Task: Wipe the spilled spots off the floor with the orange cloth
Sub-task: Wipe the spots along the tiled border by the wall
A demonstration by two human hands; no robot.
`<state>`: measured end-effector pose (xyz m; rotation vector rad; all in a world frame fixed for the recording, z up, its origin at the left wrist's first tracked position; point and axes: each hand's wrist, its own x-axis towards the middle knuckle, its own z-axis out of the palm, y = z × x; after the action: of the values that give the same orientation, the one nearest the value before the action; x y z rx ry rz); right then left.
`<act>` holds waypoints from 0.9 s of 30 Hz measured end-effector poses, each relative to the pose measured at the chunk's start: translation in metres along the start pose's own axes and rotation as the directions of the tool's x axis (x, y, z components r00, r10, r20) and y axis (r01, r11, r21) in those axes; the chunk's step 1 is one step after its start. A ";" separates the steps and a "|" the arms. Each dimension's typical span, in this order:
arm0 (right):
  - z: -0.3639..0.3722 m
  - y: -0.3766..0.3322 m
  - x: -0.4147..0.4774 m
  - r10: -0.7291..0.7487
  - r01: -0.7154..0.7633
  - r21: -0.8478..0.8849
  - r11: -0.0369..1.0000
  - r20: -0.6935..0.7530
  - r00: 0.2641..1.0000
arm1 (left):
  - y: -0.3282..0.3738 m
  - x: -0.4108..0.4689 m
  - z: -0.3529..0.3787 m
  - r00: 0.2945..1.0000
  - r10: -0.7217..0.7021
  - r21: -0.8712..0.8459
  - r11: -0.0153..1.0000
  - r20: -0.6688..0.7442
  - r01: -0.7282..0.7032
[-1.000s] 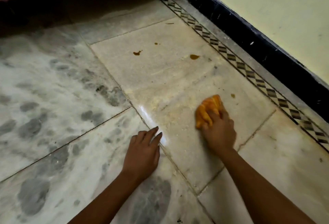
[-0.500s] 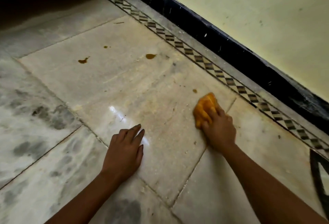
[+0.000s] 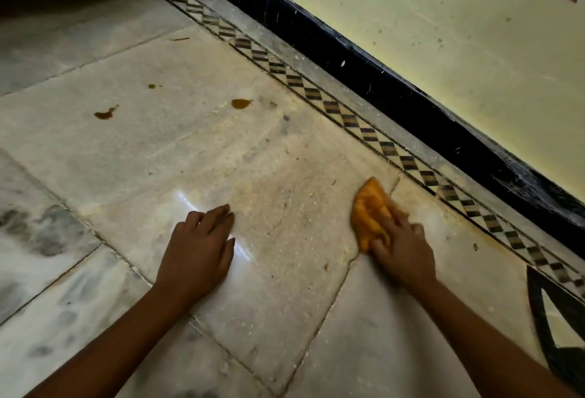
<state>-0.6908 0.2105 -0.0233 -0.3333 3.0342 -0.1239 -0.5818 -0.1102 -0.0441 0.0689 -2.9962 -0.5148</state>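
Note:
My right hand (image 3: 402,250) presses the bunched orange cloth (image 3: 368,210) flat on the pale marble floor (image 3: 285,176), at the corner of a tile near the patterned border. My left hand (image 3: 198,253) rests palm down on the floor to the left, fingers together, holding nothing. Three brown spilled spots lie farther away on the same tile: a larger spot (image 3: 240,103), a streaked spot (image 3: 106,113) at the left, and a tiny spot (image 3: 152,86) between them.
A checkered border strip (image 3: 345,119) runs diagonally along a black skirting (image 3: 380,81) below a pale yellow wall (image 3: 443,17). A black inlay shape (image 3: 538,312) sits at the lower right. Grey-veined tiles (image 3: 41,233) lie to the left. Dark shadow fills the top left.
The small spot just beyond the cloth is no longer visible; the cloth has slid over that place. The view has shifted right and my left hand moved forward onto the pale tile.

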 end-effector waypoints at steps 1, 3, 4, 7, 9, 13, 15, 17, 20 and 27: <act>-0.001 -0.009 0.030 0.069 -0.069 -0.011 0.998 -0.002 0.998 | -0.003 -0.001 0.000 1.000 -0.002 -0.004 1.000 -0.008 0.002; -0.002 -0.050 0.078 0.118 -0.119 0.009 0.993 0.027 0.993 | -0.007 -0.003 0.000 1.000 -0.015 -0.006 1.000 -0.014 0.015; 0.001 -0.079 0.093 0.081 -0.082 0.027 0.996 0.039 0.996 | -0.010 -0.002 -0.001 0.999 -0.031 -0.007 1.000 -0.020 0.031; 0.014 -0.148 0.085 -0.184 0.181 0.074 0.981 0.045 0.982 | -0.013 0.006 -0.002 0.996 -0.080 -0.013 0.997 -0.046 0.079; 0.019 -0.147 0.047 -0.387 0.384 0.096 0.918 0.018 0.922 | -0.012 0.012 -0.001 0.993 -0.100 -0.018 0.995 -0.065 0.099; 0.015 -0.059 -0.005 -0.445 0.443 0.122 0.888 -0.014 0.895 | -0.013 0.015 0.000 0.987 -0.137 -0.041 0.990 -0.085 0.134; 0.008 -0.019 0.008 -0.257 0.258 0.068 0.964 -0.024 0.966 | -0.015 0.011 0.001 0.989 -0.125 -0.035 0.992 -0.075 0.123; 0.002 -0.004 0.048 -0.080 0.080 0.003 0.997 -0.022 0.997 | -0.018 0.008 0.000 0.992 -0.113 -0.032 0.993 -0.063 0.111; -0.002 -0.039 0.123 0.067 -0.068 0.015 0.998 0.022 0.997 | -0.018 0.006 -0.003 0.993 -0.107 -0.022 0.994 -0.039 0.107; 0.016 -0.177 0.087 -0.366 0.363 0.093 0.927 0.027 0.930 | -0.017 0.011 -0.004 0.993 -0.107 -0.010 0.994 -0.041 0.107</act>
<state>-0.7366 0.0175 -0.0303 -0.8778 2.8759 -0.2679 -0.5920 -0.1283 -0.0447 0.2378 -2.9617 -0.5285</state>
